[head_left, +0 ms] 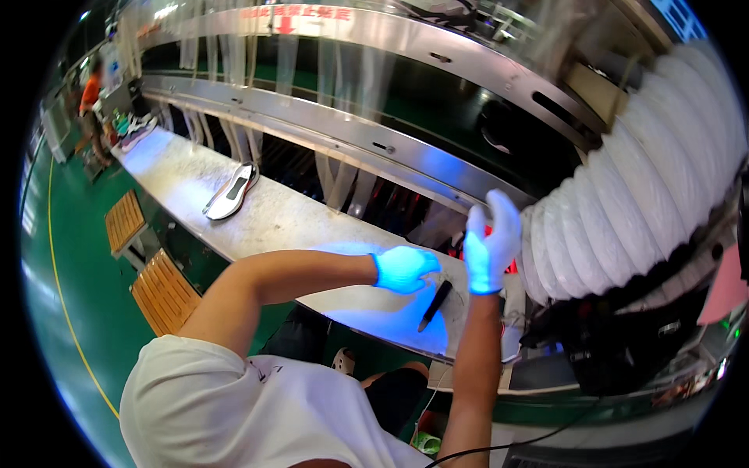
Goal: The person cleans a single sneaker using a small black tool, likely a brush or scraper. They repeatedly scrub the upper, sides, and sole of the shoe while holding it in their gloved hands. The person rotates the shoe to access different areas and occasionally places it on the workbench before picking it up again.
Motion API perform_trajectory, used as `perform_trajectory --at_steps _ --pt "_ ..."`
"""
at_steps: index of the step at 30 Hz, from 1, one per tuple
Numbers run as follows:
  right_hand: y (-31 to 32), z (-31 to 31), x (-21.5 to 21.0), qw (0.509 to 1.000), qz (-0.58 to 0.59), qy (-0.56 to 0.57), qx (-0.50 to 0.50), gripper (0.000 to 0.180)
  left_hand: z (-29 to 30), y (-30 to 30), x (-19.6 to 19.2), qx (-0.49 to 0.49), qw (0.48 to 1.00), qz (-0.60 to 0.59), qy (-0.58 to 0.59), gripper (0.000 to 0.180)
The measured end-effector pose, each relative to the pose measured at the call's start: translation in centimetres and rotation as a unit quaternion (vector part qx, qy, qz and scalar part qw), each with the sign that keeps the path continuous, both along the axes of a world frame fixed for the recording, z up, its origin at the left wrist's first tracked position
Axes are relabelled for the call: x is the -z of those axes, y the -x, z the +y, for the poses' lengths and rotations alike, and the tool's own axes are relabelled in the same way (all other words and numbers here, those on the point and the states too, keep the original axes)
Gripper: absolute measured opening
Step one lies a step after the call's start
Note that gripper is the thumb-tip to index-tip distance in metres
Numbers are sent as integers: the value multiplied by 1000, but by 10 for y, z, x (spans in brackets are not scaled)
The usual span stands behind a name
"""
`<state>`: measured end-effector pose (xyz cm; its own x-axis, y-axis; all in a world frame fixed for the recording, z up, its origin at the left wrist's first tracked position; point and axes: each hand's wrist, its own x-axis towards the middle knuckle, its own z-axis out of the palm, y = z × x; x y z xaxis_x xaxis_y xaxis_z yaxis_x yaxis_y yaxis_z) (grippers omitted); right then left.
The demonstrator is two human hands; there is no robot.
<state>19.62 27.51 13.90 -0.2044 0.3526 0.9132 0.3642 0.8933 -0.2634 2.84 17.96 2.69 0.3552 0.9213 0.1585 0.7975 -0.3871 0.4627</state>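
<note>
My left hand (pixel 404 269), in a glove lit bright blue, is just above the pale bench top (pixel 289 222). Its fingers curl inward, and anything they may hold is hidden. To its right rises my right hand (pixel 493 242), also gloved, with thumb and fingers apart and nothing between them. A black, pen-like tool (pixel 434 306) lies on the bench below and between both hands, touched by neither. Behind the right hand, a red item (pixel 511 267) shows only in part. Farther left along the bench lies a white and dark shoe sole (pixel 232 192).
A thick white ribbed duct (pixel 636 179) bulges in from the right. Behind the bench runs a metal-railed machine (pixel 374 144) with clear plastic strips. More shoe parts (pixel 137 134) lie at the far left end. Slatted stools (pixel 165 292) and a person in orange (pixel 91 93) are leftward.
</note>
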Motion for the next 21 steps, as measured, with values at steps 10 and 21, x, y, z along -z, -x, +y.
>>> perform_trajectory --at_steps 10,21 --pt "42 170 -64 952 -184 211 123 48 195 -82 21 -174 978 -69 92 43" --pt "49 169 -59 947 -55 301 94 45 256 -84 110 -266 911 -268 168 35"
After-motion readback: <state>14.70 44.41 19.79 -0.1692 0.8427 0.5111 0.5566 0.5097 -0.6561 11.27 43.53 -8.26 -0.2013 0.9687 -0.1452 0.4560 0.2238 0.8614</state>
